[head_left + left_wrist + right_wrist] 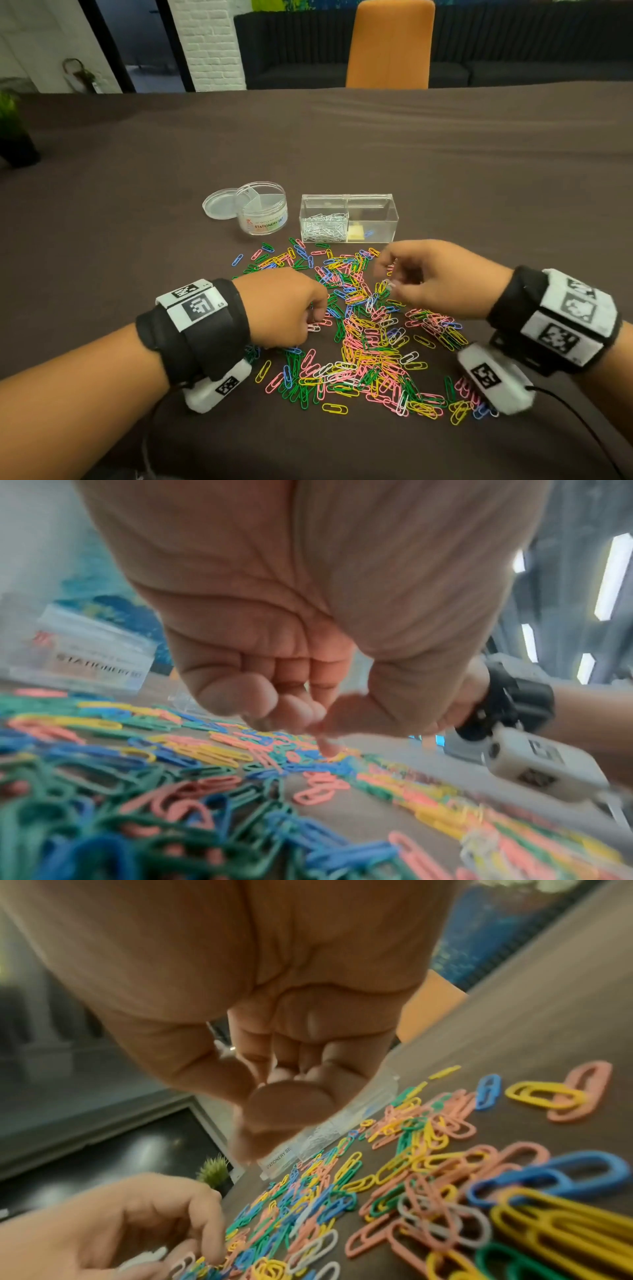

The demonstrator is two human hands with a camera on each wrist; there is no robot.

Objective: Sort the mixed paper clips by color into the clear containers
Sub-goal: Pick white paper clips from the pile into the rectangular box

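A mixed pile of coloured paper clips [363,339] lies on the brown tablecloth. Behind it stands a clear rectangular box [349,197]; its left half holds white clips [325,226], its right half a yellow pad and one blue clip [368,234]. A round divided tub [262,212] stands open to its left. My left hand [313,313] curls down onto the pile's left side and pinches a white clip [147,1259]. My right hand [390,281] hovers over the pile's far part, fingers curled round a white clip [388,285].
The tub's clear lid [219,205] leans against it on the left. An orange chair [390,44] stands at the table's far edge, and a potted plant [13,130] at the far left. Bare cloth [411,154] stretches behind the containers.
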